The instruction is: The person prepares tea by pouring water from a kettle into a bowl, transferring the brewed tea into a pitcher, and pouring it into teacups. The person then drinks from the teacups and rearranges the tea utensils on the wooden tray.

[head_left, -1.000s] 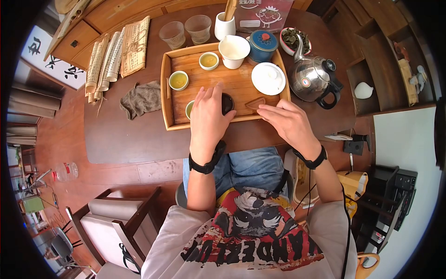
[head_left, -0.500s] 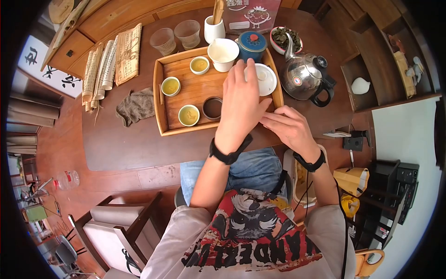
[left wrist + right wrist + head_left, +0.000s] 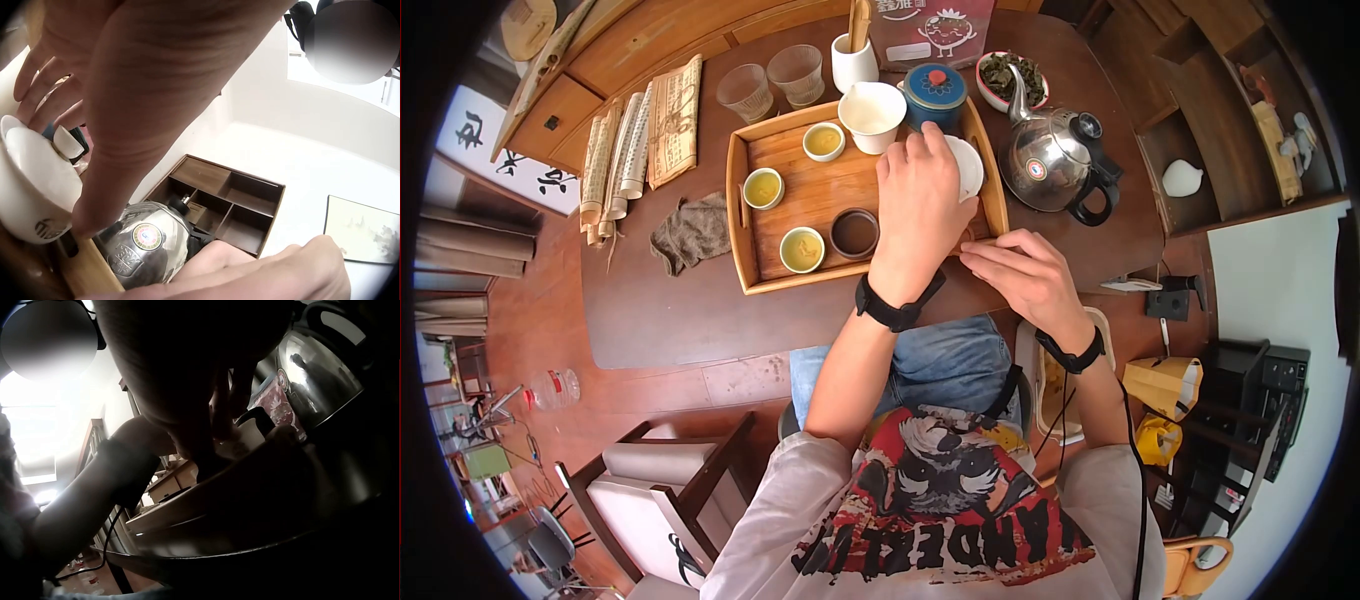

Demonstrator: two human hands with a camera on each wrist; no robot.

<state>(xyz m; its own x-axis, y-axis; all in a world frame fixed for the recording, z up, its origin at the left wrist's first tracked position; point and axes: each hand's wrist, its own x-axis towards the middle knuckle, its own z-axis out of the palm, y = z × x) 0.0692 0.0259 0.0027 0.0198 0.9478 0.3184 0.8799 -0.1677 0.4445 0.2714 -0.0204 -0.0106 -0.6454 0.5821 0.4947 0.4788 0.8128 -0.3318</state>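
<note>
My left hand (image 3: 922, 195) reaches over the right part of the wooden tray (image 3: 738, 245) and grips a white lidded tea bowl (image 3: 969, 168). In the left wrist view its thumb presses the near rim of the bowl (image 3: 28, 215), with the other fingers on the far side. My right hand (image 3: 1025, 280) rests at the tray's front right corner, fingers mostly straight and fingertips at the edge. Left of my left hand stand a dark brown cup (image 3: 855, 233) and three small cups of yellow tea, one nearest me (image 3: 802, 250). A white pitcher (image 3: 872, 118) stands behind.
Right of the tray stands a steel kettle (image 3: 1055, 165), with a bowl of tea leaves (image 3: 1012, 82) behind it. A blue canister (image 3: 935, 95) sits at the tray's back corner. Two glasses (image 3: 795, 75), paper rolls (image 3: 630, 150) and a brown cloth (image 3: 690, 235) lie around the left.
My left hand has moved right, from the dark brown cup to the white lidded bowl. The right hand stays at the tray's corner, while the head view has shifted slightly.
</note>
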